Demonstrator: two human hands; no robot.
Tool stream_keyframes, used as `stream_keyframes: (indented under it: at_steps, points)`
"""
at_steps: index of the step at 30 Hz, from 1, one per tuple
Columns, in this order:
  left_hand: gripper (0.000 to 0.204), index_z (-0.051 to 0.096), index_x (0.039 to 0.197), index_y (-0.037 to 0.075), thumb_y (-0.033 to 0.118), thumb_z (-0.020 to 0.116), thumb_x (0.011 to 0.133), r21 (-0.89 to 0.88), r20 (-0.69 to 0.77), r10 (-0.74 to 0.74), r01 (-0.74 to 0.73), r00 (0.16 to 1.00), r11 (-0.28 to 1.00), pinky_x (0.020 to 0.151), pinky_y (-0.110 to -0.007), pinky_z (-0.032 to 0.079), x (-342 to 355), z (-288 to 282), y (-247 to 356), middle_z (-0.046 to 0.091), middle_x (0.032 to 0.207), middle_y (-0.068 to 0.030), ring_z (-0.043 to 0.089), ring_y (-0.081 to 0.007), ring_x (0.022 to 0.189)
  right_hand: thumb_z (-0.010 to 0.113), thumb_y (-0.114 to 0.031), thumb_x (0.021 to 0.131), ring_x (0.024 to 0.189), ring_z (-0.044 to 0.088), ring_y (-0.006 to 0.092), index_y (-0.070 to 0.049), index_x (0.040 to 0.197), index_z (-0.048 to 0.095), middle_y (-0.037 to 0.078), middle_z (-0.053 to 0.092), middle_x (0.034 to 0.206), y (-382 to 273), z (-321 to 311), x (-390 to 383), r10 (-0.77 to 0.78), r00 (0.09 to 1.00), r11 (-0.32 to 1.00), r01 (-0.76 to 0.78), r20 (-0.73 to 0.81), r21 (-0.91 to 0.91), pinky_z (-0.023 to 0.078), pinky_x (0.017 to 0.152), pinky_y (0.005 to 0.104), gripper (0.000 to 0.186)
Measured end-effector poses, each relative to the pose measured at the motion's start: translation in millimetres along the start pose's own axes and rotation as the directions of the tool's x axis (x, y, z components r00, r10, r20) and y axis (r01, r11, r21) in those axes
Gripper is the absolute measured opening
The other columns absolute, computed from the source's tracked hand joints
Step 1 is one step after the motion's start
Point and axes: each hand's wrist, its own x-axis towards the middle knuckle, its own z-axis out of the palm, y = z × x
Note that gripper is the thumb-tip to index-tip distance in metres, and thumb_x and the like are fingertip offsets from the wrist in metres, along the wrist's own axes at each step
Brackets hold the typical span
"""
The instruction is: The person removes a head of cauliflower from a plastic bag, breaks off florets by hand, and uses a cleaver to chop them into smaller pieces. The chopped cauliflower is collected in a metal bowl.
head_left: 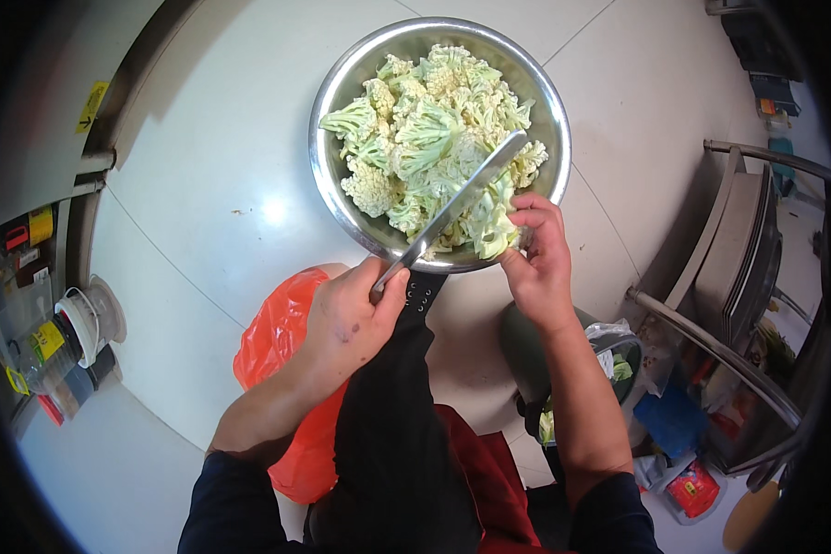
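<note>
A wide steel bowl point(328, 189) is heaped with pale green-white cauliflower florets point(425, 134). My left hand point(346, 309) is closed round the handle of a knife point(462, 198), whose blade slants up and right across the florets. At the bowl's near right rim, my right hand point(540, 263) pinches a cauliflower piece point(492, 226) between thumb and fingers. The blade passes just left of that piece; whether it touches it I cannot tell.
A red plastic bag point(272, 332) lies below my left forearm. On the right stand a lined bin point(623, 355) with green scraps and a metal rack point(711, 342). Containers, among them a white-lidded tub point(92, 323), are at the left on the tiled floor point(185, 231).
</note>
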Motion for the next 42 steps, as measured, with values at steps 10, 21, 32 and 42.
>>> stream_keyframes:
  at_steps: [10, 21, 32, 42]
  points:
    - [0.019, 0.07, 0.098, 0.001, 0.019, 0.074, 0.102, 0.045, 0.081, -0.157, 0.154, 0.984, 0.987, 0.062, -0.038, 0.052, -4.5, 17.5, -21.6, 0.069, 0.074, -0.0124, 0.066, -0.0247, 0.063, 0.067, 0.015, 0.084, 0.131, 0.058, 0.0255, -0.006, 0.126, 0.058, 0.012, 0.056, 0.142, -8.8, 0.2, -1.2, 0.07, 0.996, 0.97, -0.054, -0.058, 0.238, 0.048, 0.111, 0.0372, 0.048]
    - [0.021, 0.07, 0.096, 0.001, 0.02, 0.075, 0.102, -0.066, -0.058, -0.033, 0.029, 0.998, 0.997, 0.055, -0.038, 0.048, -7.9, 17.7, -8.7, 0.064, 0.068, -0.0119, 0.063, -0.0245, 0.057, 0.065, -0.002, 0.102, 0.127, 0.062, 0.0259, -0.003, 0.143, 0.053, 0.013, 0.063, 0.141, -10.5, -19.5, 0.4, 0.514, 0.852, 0.414, -0.145, -0.099, 0.899, 0.053, 0.11, 0.0409, 0.042]
    - [0.021, 0.068, 0.092, 0.001, 0.018, 0.076, 0.102, 0.004, -0.095, 0.087, -0.087, 0.992, 0.996, 0.058, -0.04, 0.05, -19.8, 29.8, -24.7, 0.065, 0.074, -0.0163, 0.066, -0.0315, 0.061, 0.058, -0.005, 0.109, 0.115, 0.06, 0.0297, 0.005, 0.138, 0.054, 0.019, 0.061, 0.137, -21.7, -10.6, 17.5, 0.716, 0.695, -0.136, 0.052, 0.062, 0.989, 0.057, 0.092, 0.0404, 0.03]
    - [0.017, 0.076, 0.102, 0.002, 0.019, 0.076, 0.101, 0.008, -0.055, -0.074, 0.074, 0.996, 0.997, 0.063, -0.038, 0.058, -31.7, 22.1, -30.1, 0.075, 0.083, -0.0153, 0.075, -0.0275, 0.069, 0.059, -0.011, 0.11, 0.107, 0.065, 0.03, 0.006, 0.134, 0.056, 0.022, 0.065, 0.133, -44.1, -30.2, 7.5, 0.698, 0.716, -0.069, 0.038, 0.021, 0.997, 0.059, 0.09, 0.041, 0.03]
